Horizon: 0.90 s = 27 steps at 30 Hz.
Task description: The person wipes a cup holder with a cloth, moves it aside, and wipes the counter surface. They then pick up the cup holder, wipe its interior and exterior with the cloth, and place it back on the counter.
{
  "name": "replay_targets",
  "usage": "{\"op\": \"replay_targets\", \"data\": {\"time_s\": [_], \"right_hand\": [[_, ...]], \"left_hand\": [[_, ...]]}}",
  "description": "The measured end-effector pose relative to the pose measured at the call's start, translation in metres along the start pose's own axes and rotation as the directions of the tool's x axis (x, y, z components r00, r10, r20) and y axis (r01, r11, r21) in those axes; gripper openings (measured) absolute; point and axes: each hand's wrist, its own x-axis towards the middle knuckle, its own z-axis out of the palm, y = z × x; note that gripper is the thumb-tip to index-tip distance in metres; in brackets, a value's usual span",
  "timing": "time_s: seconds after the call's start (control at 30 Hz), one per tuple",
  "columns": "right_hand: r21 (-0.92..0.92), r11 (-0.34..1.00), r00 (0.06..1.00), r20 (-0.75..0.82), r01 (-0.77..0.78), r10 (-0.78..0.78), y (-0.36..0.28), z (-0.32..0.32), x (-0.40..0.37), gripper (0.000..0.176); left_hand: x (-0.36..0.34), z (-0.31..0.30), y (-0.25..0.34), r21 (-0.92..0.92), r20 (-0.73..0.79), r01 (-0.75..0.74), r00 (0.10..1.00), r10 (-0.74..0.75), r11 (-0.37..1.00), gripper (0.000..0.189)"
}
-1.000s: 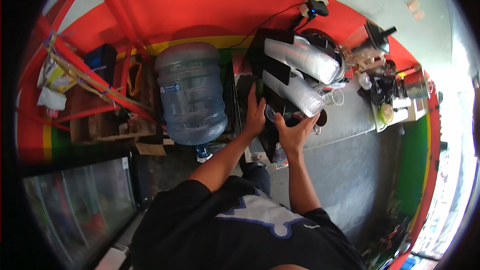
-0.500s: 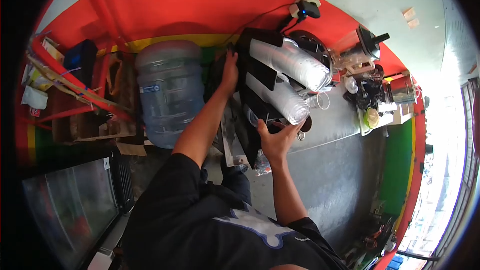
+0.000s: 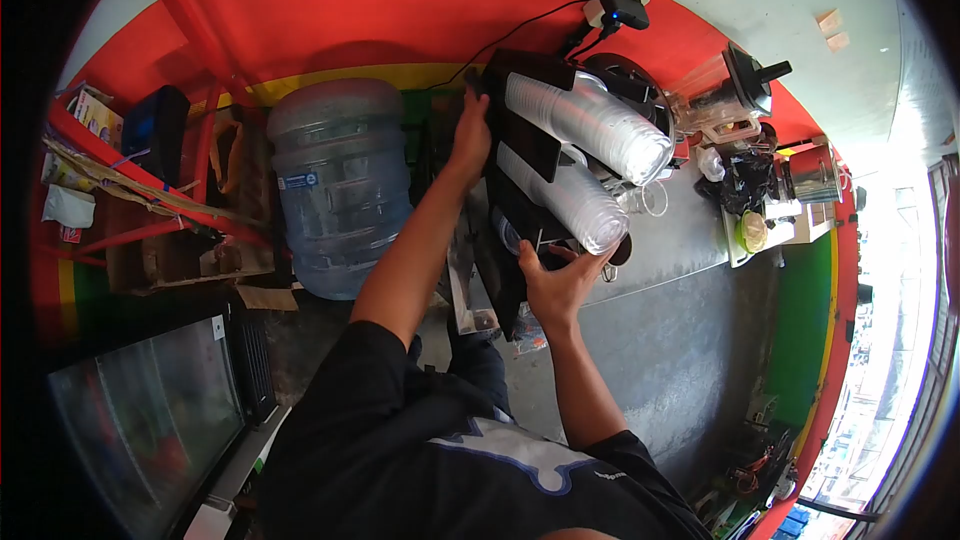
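Note:
A black cup dispenser rack (image 3: 535, 145) stands at the left end of a grey counter and holds two long stacks of clear plastic cups (image 3: 590, 130). My left hand (image 3: 468, 140) grips the rack's far upper left edge, arm stretched out. My right hand (image 3: 553, 280) holds the rack's near lower end, just under the mouth of the lower cup stack (image 3: 585, 205). The rack hides my fingertips on both sides.
A large blue water jug (image 3: 340, 195) lies left of the rack. A blender (image 3: 735, 90), a metal pot (image 3: 812, 175) and small containers crowd the counter's (image 3: 660, 320) far end. A glass-front cooler (image 3: 140, 410) stands lower left, red frame bars upper left.
My left hand has gone from the rack's near left side up to its far top edge. My right hand stays at the rack's lower end. The view has shifted slightly.

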Motion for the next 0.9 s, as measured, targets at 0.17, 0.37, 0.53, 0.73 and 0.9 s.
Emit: {"op": "replay_targets", "data": {"time_s": [0.17, 0.37, 0.53, 0.73, 0.9], "right_hand": [[0.013, 1.0, 1.0, 0.003, 0.001, -0.001, -0.004, -0.001, 0.002, 0.122], [0.017, 0.998, 0.998, 0.025, -0.063, 0.062, -0.005, -0.004, 0.004, 0.122], [0.009, 0.998, 0.998, 0.03, -0.06, 0.06, -0.005, -0.004, 0.004, 0.124], [-0.004, 0.996, 0.996, 0.023, -0.087, 0.087, -0.003, -0.004, 0.002, 0.125], [-0.029, 0.999, 0.999, 0.0, -0.036, 0.036, 0.005, -0.001, 0.001, 0.124]], "left_hand": [[-0.02, -0.046, -0.104, 0.542, 0.267, -0.674, 0.704, 0.658, 0.502, 0.068], [-0.013, -0.049, -0.085, 0.016, -0.081, 0.082, 0.993, -0.081, 0.996, 0.061], [-0.009, 0.019, 0.009, 0.03, -0.051, -0.112, 0.992, 0.113, 0.993, 0.067], [-0.053, 0.019, -0.012, 0.178, -0.027, -0.319, 0.944, 0.328, 0.931, 0.066], [-0.031, -0.015, -0.038, 0.088, -0.159, 0.166, 0.976, -0.151, 0.982, 0.066]]}}
